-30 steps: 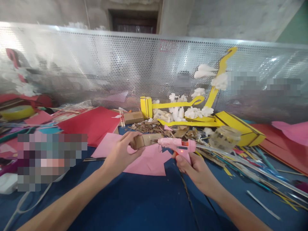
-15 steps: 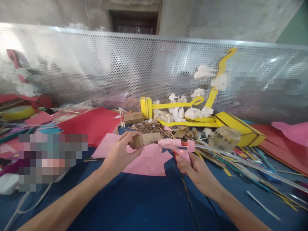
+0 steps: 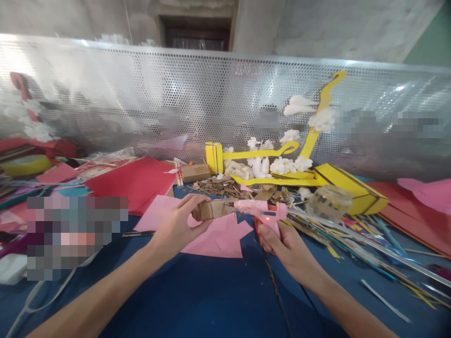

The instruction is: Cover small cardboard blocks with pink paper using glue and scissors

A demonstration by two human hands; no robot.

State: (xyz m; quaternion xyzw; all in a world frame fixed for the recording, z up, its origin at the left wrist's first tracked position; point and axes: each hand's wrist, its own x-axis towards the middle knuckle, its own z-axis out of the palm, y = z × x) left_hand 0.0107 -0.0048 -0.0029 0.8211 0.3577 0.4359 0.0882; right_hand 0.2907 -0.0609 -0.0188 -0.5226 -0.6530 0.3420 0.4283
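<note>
My left hand (image 3: 183, 223) grips a small brown cardboard box (image 3: 214, 210) between thumb and fingers, above the table. In my right hand (image 3: 282, 241) is a pink hot glue gun (image 3: 260, 211), its small light glowing orange. The gun's nozzle points left at the box's right end, touching it or very close; I cannot tell which. A long clear glue stick (image 3: 338, 238) runs out of the gun's back toward the right. Below the box lies a sheet of pink paper (image 3: 214, 239) with a ragged edge.
Brown cardboard scraps (image 3: 218, 187) are heaped behind my hands. Yellow paper shapes with white tufts and a yellow box (image 3: 352, 190) lean by a perforated metal panel (image 3: 148, 94). A clear jar (image 3: 329, 202) stands right. Red paper (image 3: 137, 183) lies left; thin strips litter the right side.
The cardboard box has turned slightly in my left hand, and its right end sits a little lower. The glue gun has shifted slightly to the right.
</note>
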